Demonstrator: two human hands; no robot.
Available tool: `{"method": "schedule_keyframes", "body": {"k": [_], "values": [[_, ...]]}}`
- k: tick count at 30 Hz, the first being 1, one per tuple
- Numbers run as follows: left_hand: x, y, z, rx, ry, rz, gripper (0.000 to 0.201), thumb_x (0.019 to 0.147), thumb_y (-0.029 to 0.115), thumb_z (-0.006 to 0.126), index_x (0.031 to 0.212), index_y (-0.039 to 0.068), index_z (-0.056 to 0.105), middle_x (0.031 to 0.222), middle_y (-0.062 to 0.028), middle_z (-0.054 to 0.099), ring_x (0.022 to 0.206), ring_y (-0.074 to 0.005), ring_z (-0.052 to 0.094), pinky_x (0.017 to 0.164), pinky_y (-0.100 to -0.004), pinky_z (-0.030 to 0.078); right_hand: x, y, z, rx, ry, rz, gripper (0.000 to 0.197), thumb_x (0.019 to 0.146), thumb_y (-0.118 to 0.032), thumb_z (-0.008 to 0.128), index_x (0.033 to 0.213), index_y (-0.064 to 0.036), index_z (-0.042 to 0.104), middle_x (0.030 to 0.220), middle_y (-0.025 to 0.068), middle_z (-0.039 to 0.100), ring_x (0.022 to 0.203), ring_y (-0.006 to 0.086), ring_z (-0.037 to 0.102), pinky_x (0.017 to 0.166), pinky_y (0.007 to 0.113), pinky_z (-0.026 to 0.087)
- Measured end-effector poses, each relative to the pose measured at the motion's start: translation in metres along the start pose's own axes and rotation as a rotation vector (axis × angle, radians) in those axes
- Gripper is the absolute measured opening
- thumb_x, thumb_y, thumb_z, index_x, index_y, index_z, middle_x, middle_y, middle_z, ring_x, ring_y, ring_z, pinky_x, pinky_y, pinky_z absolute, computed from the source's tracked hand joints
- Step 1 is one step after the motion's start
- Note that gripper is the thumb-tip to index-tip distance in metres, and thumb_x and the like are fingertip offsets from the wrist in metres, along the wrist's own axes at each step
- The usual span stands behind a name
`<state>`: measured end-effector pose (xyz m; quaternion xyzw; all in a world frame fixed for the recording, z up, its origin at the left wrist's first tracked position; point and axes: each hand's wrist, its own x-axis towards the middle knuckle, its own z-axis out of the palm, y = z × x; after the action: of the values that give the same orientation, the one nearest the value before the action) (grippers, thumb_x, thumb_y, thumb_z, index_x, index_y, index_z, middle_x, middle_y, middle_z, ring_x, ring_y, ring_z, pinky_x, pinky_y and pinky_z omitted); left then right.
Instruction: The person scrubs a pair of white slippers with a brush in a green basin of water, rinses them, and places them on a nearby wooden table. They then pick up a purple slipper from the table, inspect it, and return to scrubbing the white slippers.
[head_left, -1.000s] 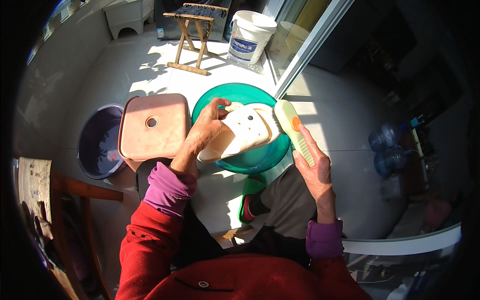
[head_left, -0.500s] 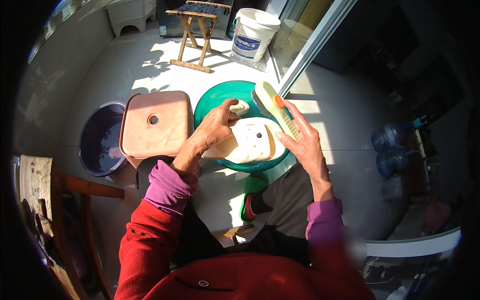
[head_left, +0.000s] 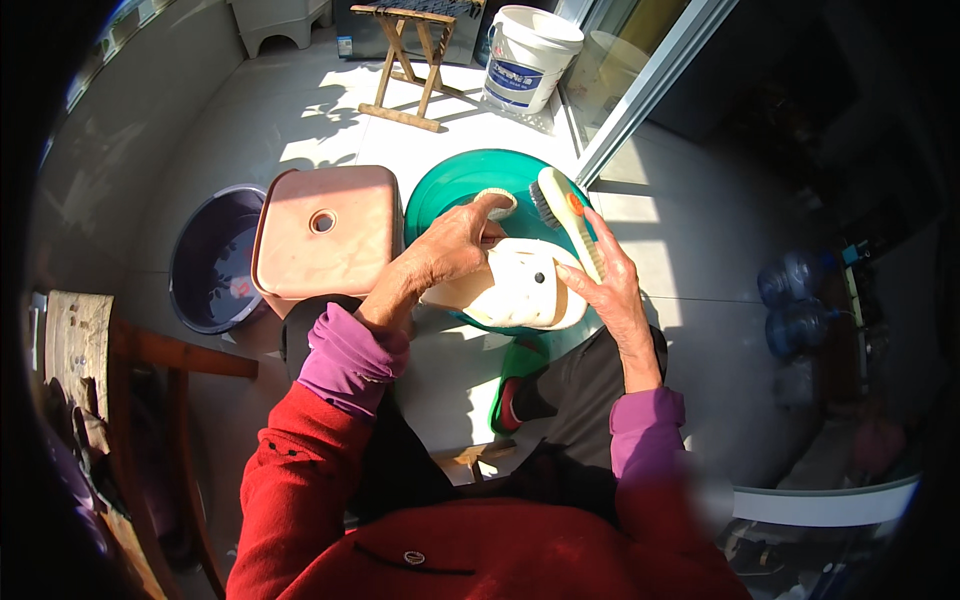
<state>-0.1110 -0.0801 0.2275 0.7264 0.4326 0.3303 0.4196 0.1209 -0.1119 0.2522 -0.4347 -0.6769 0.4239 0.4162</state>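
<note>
A cream-white slipper-like shoe (head_left: 520, 285) with a round black dot is held over the near side of a green basin (head_left: 440, 190). My left hand (head_left: 450, 240) is closed on the shoe's left side, its fingertips partly hidden. In my right hand (head_left: 612, 280) is a scrub brush (head_left: 575, 225) with a pale handle, an orange button and grey bristles facing left. The brush head is raised above the basin, apart from the shoe, while my right thumb is at the shoe's right end. Just beyond my left fingers, a small pale rounded piece (head_left: 497, 203) shows; what it belongs to is unclear.
A pink stool (head_left: 325, 250) stands left of the green basin, with a purple basin (head_left: 205, 270) beside it. Farther off are a folding wooden stool (head_left: 410, 70) and a white bucket (head_left: 530, 60). Blue water bottles (head_left: 790, 300) stand right; a wooden chair (head_left: 80, 350) is at lower left.
The whole view has shifted, moving the surroundings a little rightward. The brush has turned so its orange button faces me less, and the shoe has tilted in my hands. Both grips remain.
</note>
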Motion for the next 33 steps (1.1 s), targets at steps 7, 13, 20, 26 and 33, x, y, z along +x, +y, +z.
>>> {"method": "schedule_keyframes", "body": {"k": [7,13,20,26,33], "values": [[0.002,-0.003,0.002,0.026,-0.021,0.0,0.069,0.064,-0.01,0.064,0.128,0.002,0.042,0.098,-0.0193,0.068,0.095,-0.0228,0.063,0.084,-0.0294,0.048,-0.003,0.012,0.0,-0.031,-0.028,0.014,0.067,0.082,-0.012,0.068,0.14,-0.002,0.035,0.122,0.0127,0.054,0.107,0.0155,0.053,0.091,0.026,0.041],[0.002,-0.004,0.001,0.076,-0.023,0.02,0.063,0.068,-0.01,0.064,0.127,0.001,0.044,0.098,-0.0191,0.068,0.093,-0.0213,0.063,0.083,-0.0293,0.048,-0.004,0.009,0.002,0.059,-0.051,0.072,0.069,0.083,-0.015,0.068,0.14,0.0001,0.034,0.125,0.0146,0.052,0.115,0.0172,0.049,0.098,0.028,0.036],[0.004,-0.007,0.0,0.065,-0.029,0.024,0.061,0.071,-0.009,0.063,0.128,0.003,0.043,0.097,-0.0201,0.068,0.095,-0.0215,0.063,0.082,-0.0309,0.049,-0.005,0.013,0.001,0.217,-0.083,0.17,0.076,0.081,-0.019,0.071,0.141,0.004,0.03,0.123,0.0183,0.053,0.113,0.0195,0.05,0.097,0.029,0.037],[0.004,-0.005,-0.003,0.234,0.011,0.079,0.061,0.071,-0.001,0.065,0.128,0.005,0.044,0.1,-0.017,0.068,0.097,-0.03,0.063,0.084,-0.036,0.048,-0.007,0.023,0.004,0.283,-0.072,0.195,0.075,0.081,-0.017,0.07,0.141,0.0048,0.03,0.116,0.0153,0.057,0.106,0.0168,0.054,0.094,0.028,0.04],[-0.008,-0.002,-0.022,0.156,0.326,0.105,0.064,0.072,0.009,0.067,0.13,0.005,0.042,0.126,-0.0179,0.053,0.115,-0.0337,0.051,0.095,-0.0387,0.041,-0.004,0.029,0.005,0.289,0.035,0.176,0.073,0.083,-0.017,0.069,0.14,0.0067,0.029,0.115,0.0127,0.058,0.104,0.0145,0.055,0.092,0.027,0.041]]}}
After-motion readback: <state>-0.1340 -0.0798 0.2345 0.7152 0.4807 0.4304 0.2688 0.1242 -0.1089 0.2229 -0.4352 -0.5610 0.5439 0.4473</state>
